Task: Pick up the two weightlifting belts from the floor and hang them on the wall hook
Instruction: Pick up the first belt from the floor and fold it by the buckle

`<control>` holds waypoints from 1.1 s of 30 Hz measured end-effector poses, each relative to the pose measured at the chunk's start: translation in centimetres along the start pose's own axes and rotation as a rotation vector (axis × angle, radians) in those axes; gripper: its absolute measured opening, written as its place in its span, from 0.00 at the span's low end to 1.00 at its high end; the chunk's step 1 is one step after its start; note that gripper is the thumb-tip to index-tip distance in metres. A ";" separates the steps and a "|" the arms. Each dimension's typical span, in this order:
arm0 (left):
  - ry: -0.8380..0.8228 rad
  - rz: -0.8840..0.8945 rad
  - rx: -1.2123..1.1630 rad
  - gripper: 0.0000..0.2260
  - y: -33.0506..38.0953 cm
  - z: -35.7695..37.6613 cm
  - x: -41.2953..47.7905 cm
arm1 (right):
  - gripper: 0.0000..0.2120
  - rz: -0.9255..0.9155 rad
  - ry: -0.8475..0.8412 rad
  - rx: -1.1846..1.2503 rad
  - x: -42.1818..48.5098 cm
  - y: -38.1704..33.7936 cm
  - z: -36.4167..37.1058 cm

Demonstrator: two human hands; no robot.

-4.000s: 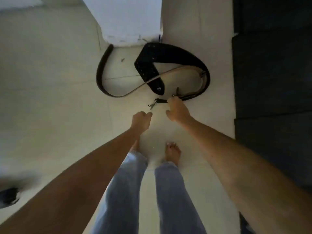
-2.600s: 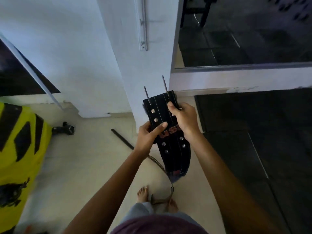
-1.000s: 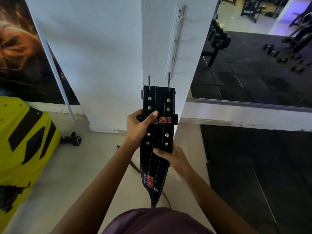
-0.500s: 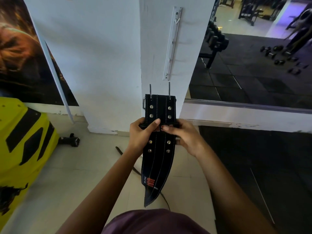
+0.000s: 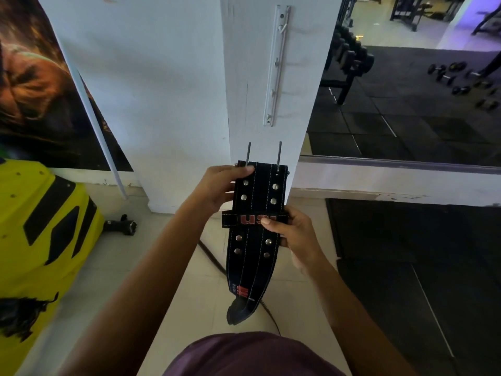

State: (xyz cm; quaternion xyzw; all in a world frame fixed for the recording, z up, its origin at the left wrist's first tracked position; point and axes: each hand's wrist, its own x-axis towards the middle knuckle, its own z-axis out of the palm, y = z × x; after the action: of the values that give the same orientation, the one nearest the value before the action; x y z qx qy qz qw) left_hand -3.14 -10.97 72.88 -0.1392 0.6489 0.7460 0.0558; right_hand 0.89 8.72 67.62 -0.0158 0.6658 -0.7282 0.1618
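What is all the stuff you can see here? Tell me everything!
belt: one, black with red letters, held up in front of the pillar
prongs: two, grey, sticking up from the belt's top
hook rail: one, white, on the pillar
pillar: one, white, centre
strap: one, dark, on the floor
machine: one, yellow and black, left
dumbbells: several, dark, far right floor
left hand: grip near belt's top
right hand: grip at belt's loop
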 end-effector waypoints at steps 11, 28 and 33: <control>-0.243 -0.067 0.183 0.16 -13.1 0.3 -5.8 | 0.12 -0.068 0.101 0.008 -0.1 -0.4 -0.8; -0.079 0.106 -0.049 0.16 -3.1 1.4 -3.2 | 0.13 -0.068 0.067 -0.002 -2.3 -0.5 -0.6; -0.228 0.027 0.088 0.17 -8.6 0.5 -6.0 | 0.11 -0.093 0.094 -0.001 -2.4 -0.3 -1.2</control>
State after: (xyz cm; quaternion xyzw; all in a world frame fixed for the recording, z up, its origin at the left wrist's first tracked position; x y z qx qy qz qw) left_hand 4.81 -8.60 66.40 -0.0424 0.6721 0.7286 0.1253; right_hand 2.83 10.50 68.27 -0.0124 0.6716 -0.7345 0.0965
